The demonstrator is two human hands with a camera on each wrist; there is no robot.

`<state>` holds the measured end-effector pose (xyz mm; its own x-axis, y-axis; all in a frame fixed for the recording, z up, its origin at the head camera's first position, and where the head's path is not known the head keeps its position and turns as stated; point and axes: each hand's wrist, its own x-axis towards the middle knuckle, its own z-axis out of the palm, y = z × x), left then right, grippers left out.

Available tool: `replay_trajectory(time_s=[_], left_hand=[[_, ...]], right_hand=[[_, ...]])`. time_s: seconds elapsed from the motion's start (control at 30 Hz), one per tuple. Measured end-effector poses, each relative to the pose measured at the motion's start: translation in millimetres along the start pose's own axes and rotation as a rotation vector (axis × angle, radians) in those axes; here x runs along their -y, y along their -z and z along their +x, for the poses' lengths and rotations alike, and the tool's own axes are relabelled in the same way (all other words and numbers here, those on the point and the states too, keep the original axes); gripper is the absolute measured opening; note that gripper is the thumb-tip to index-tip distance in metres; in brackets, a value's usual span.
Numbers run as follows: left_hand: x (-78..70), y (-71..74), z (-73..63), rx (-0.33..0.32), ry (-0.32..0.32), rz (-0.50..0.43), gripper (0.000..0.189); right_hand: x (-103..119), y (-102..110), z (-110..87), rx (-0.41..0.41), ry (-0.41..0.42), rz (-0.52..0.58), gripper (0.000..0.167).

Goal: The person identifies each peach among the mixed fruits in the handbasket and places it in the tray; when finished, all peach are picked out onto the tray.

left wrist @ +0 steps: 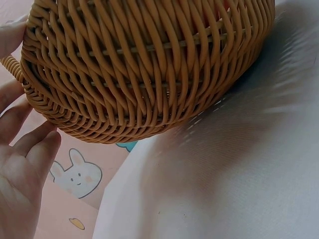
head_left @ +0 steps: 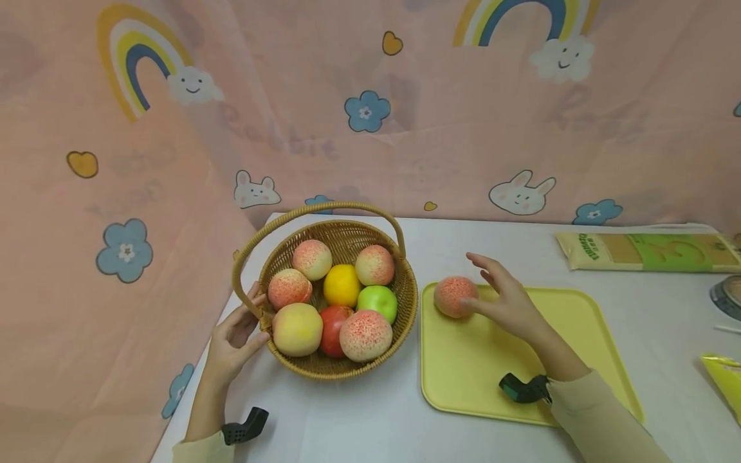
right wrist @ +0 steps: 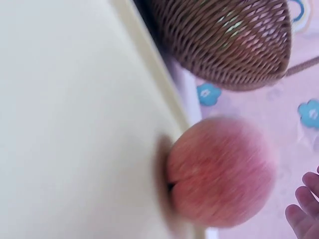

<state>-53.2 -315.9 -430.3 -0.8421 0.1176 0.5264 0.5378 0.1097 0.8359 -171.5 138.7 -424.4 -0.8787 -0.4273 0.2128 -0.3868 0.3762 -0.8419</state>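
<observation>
Left of the right hand (head_left: 508, 308), the way is blocked by a peach (head_left: 453, 297), then by a basket (head_left: 347, 235) spanned by a raised handle (head_left: 347, 205). Ahead, free tabletop (head_left: 440, 249) is bounded by a patterned cloth (head_left: 428, 148); nearer, open room is offered above the tray (head_left: 469, 373). Rightward, the left hand (head_left: 227, 344) is barred by the basket.

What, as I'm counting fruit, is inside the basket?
In the basket, eight show: four speckled peaches, a pale yellow fruit, a bright yellow fruit, a red fruit and a green apple. Anything beneath them is hidden.

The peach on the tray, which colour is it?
The peach is pinkish red, best seen in the right wrist view.
</observation>
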Motion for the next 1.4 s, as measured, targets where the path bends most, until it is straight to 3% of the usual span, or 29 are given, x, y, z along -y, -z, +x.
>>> replay_trajectory(time_s=[0.23,0.37,0.53,0.83,1.07,1.23,1.4], left_hand=[[1.1,0.2,0.5,-0.003,-0.007,-0.027,0.053],[2.1,0.3,0.5,0.002,-0.034,-0.036,0.053],[1.9,0.6,-0.2,0.001,-0.017,-0.036,0.053],[1.3,1.3,-0.6,-0.003,0.024,-0.03,0.053],[1.2,-0.1,-1.2,-0.003,0.031,-0.046,0.053],[1.3,-0.4,-1.3,-0.007,0.034,-0.029,0.054],[-1.1,-1.0,-0.3,-0.014,0.052,-0.023,0.054]], right_hand=[[40.4,-0.6,5.2,0.001,0.128,0.008,0.075],[62.3,-3.6,12.0,0.062,0.172,0.036,0.074],[86.5,-9.6,27.3,0.168,0.221,0.067,0.072],[129.3,-29.3,68.5,0.347,0.211,0.042,0.071],[140.4,-54.6,104.8,0.451,0.188,-0.014,0.07],[150.2,-69.8,122.5,0.484,0.205,-0.088,0.073],[156.5,-81.9,138.2,0.533,0.168,-0.136,0.074]])
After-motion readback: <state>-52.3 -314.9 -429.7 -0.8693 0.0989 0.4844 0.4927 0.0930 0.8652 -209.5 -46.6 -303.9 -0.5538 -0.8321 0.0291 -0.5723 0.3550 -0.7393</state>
